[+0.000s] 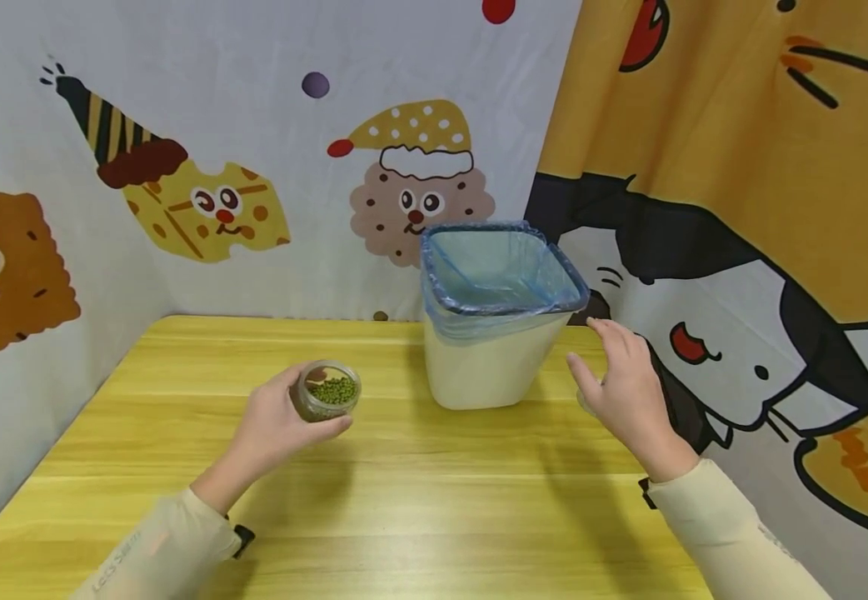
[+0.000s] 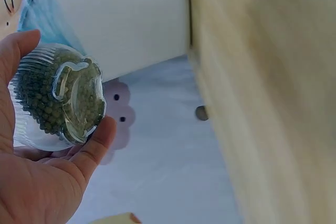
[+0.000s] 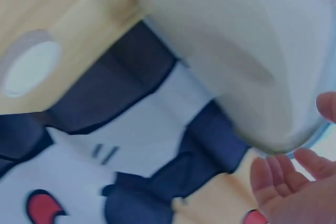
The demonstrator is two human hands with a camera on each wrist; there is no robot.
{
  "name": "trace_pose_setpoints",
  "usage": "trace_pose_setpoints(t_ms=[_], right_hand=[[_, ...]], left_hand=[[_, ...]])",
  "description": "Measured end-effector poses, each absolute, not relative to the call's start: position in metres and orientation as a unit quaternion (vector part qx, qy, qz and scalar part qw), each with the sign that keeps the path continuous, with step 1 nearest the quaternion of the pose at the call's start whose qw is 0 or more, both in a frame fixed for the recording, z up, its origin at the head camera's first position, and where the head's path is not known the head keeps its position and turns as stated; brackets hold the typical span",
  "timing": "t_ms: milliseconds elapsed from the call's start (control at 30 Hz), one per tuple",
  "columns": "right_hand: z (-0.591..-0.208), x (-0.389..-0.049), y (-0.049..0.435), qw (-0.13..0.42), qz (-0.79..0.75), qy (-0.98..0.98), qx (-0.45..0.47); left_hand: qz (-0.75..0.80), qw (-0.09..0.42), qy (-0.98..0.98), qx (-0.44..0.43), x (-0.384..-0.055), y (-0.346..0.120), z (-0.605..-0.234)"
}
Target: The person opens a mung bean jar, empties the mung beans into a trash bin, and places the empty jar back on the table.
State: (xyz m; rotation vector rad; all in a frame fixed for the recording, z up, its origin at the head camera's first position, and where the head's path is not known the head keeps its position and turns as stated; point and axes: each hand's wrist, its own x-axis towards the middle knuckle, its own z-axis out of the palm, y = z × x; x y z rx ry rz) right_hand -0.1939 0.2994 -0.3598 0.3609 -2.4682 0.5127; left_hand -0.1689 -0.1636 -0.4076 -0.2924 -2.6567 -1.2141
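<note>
My left hand [image 1: 272, 425] grips a small ribbed glass jar, its mouth uncovered, above the left part of the table. Green beans, which look like mung beans [image 1: 334, 390], lie inside the jar [image 2: 60, 95]. On the right, my right hand [image 1: 625, 396] hovers with fingers loosely extended and nothing held. It is close to the right side of a white bin [image 1: 490, 367] lined with a blue plastic bag [image 1: 471, 321]. Whether the fingertips touch the bin's rim I cannot tell. A round white lid-like disc [image 3: 32, 66] lies on the table, mostly hidden behind my right hand in the head view.
The yellow wood-grain table [image 1: 419, 517] reaches back to a white curtain [image 1: 254, 50] printed with cartoon figures. An orange and white cat-print curtain [image 1: 741, 250] hangs along the right side. The bin stands near the table's back edge.
</note>
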Motion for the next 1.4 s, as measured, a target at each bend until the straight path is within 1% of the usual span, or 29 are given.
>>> trace_pose_setpoints(t_ms=[100,233,467,800,967,1133,1233,1400], right_hand=[[-0.353,-0.194,0.284,0.341,0.172,-0.905,0.187],[-0.348,-0.197,0.270,0.370,0.141,-0.887,0.238],[-0.347,-0.198,0.259,0.391,0.135,-0.872,0.263],[-0.343,-0.199,0.254,0.411,0.122,-0.859,0.278],[-0.341,-0.204,0.250,0.413,0.062,-0.853,0.314],[-0.343,-0.209,0.249,0.390,0.032,-0.853,0.346],[-0.344,-0.210,0.248,0.379,0.023,-0.855,0.354],[-0.342,-0.207,0.247,0.362,0.019,-0.863,0.351]], left_hand=[[-0.395,0.109,-0.906,-0.105,-0.176,-0.165,-0.393],[-0.378,0.120,-0.911,-0.116,-0.187,-0.163,-0.374],[-0.368,0.122,-0.912,-0.131,-0.199,-0.155,-0.349],[-0.363,0.122,-0.912,-0.148,-0.212,-0.146,-0.331],[-0.358,0.114,-0.912,-0.163,-0.224,-0.136,-0.316],[-0.350,0.111,-0.912,-0.184,-0.235,-0.119,-0.295],[-0.353,0.115,-0.908,-0.193,-0.243,-0.107,-0.281],[-0.346,0.121,-0.912,-0.184,-0.257,-0.086,-0.258]])
